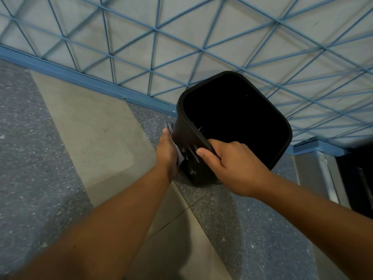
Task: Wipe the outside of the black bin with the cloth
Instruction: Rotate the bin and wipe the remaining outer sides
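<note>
The black bin [187, 142] is tilted, its open mouth facing up toward me, its base near the floor by the wall. My right hand [232, 164] grips the near rim, thumb on the outside and fingers curled over the edge. My left hand [167, 154] presses a grey cloth [180, 156] flat against the bin's left outer wall. Only a strip of the cloth shows between palm and bin, with a bit poking out above the fingertips. Wet streaks shine on the bin's side.
A wall with a blue diagonal lattice [153, 29] and a blue skirting [80, 77] runs behind the bin. The floor [90, 128] has grey speckled and beige tiles. A dark metal-framed fixture [353, 178] stands at the right edge.
</note>
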### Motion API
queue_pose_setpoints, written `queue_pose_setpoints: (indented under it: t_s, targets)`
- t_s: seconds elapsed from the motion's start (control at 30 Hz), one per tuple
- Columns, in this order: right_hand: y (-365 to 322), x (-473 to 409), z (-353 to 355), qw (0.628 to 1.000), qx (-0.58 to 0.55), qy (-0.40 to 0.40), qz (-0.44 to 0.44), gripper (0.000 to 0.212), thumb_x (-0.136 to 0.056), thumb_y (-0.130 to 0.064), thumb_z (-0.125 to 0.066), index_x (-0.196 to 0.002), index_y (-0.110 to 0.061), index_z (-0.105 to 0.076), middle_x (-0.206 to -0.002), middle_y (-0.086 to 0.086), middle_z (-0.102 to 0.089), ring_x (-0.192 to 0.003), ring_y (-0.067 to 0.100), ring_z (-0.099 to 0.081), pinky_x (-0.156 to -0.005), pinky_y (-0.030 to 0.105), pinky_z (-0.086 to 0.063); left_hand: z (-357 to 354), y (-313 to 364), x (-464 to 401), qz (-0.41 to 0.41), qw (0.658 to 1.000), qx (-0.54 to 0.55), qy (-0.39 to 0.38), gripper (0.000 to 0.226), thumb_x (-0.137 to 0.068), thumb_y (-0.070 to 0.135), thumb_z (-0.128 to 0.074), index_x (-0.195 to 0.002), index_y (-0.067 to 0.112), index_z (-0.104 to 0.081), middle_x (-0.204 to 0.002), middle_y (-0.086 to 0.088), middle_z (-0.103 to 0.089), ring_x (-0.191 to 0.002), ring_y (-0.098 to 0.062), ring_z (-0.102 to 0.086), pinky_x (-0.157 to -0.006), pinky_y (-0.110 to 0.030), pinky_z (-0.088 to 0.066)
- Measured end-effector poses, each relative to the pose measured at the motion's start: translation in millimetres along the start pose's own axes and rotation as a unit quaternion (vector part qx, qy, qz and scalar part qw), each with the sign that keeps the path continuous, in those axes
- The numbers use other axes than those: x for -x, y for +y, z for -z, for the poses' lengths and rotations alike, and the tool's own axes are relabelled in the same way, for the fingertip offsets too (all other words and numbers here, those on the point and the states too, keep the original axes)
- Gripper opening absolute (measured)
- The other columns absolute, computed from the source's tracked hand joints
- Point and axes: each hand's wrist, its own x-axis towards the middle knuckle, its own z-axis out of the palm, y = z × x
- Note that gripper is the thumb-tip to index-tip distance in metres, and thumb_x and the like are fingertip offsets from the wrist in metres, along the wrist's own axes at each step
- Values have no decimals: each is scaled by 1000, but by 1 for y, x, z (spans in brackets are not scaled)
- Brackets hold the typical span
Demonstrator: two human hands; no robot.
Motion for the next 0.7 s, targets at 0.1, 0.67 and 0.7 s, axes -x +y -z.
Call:
queue_pose_setpoints:
  t_s: [0.1, 0.67, 0.7]
  targets:
    - [0, 0, -1, 1000, -1, 1, -1, 48, -90, -60, -24, -87, -22, -53, -67, 1, -59, -62, 21, -61, -61, 46, -51, -3, -1, 17, -70, 997, -35, 25, 72, -103, 65, -39, -157, 21, -58, -152, -6, -68, -141, -20, -64, -125, -40, -46]
    - [0, 0, 0, 1000, -7, -3, 0, 48, -90, -61, -23, -89, -23, -53, -70, 0, -62, -65, 19, -62, -63, 46, -52, -7, 6, 14, -49, 998, -32, 15, 67, -109, 60, -36, -152, 17, -62, -148, -13, -71, -140, -27, -66, -128, -48, -45]
    - [0, 0, 0, 1000, -6, -5, 0, 49, -90, -61, -23, -90, -23, -54, -71, 0, -62, -66, 20, -62, -63, 46, -52, -7, 4, 18, -66, 997, -42, 25, 69, -106, 62, -39, -154, 17, -61, -150, -11, -69, -142, -25, -64, -128, -47, -44]
